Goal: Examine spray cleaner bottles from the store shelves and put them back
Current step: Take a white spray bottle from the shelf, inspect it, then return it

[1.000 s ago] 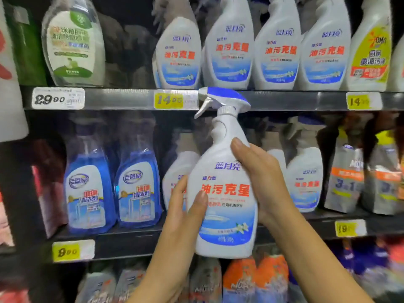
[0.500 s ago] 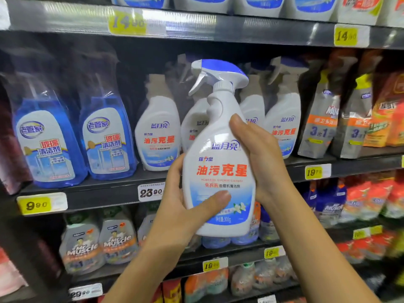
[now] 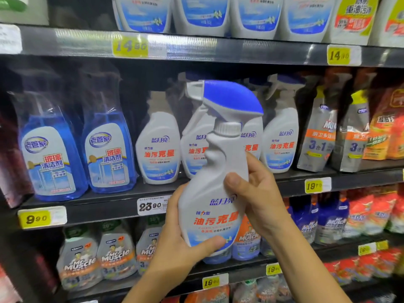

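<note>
In front of the middle shelf (image 3: 98, 207), the spray bottle (image 3: 209, 189) is held in the air by both hands, near the camera, leaning slightly with its blue trigger head pointing left. The left hand (image 3: 177, 237) cups the base, its thumb curled across the lower label. The right hand (image 3: 260, 197) wraps the waist, thumb pressed on the front.

The plastic looks smooth and the body tapers, so the bottle could slide if either hand lets go before the other tightens. A finger straying up to the trigger might fire cleaner at the stock to the left.

Going back, the tall head could catch the upper shelf (image 3: 196, 49) edge. The base could also knock the matching white bottles (image 3: 158, 147) standing close together in the row behind. The held bottle hides part of that row, so no free slot can be made out.

Two blue bottles (image 3: 48, 154) stand to the left of the white ones, and grey pouches (image 3: 314, 136) to the right. A white price tag (image 3: 152, 206) sits on the shelf edge just left of the left hand. More spray bottles (image 3: 113, 252) fill the shelf below.
</note>
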Available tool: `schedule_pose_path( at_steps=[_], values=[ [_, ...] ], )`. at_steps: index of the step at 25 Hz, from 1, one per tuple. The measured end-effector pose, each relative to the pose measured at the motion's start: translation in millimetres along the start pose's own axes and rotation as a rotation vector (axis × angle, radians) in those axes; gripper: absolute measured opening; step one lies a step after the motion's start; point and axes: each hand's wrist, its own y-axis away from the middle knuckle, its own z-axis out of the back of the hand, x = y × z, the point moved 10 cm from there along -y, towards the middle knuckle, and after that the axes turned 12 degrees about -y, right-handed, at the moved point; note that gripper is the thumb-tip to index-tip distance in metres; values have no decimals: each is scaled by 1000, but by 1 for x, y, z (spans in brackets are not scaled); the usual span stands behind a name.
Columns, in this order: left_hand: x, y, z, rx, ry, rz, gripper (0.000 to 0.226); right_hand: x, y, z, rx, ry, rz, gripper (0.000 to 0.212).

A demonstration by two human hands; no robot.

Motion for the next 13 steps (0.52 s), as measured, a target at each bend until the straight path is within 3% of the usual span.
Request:
schedule_pose_path(
  at_steps=[7,13],
  values=[
    [39,16,6,-11,30,128,75,-15,24,-3,128,135,-65,58],
    [54,19,14,-51,-58,139,76,-16,40,-13,219,211,-11,57]
  ],
)
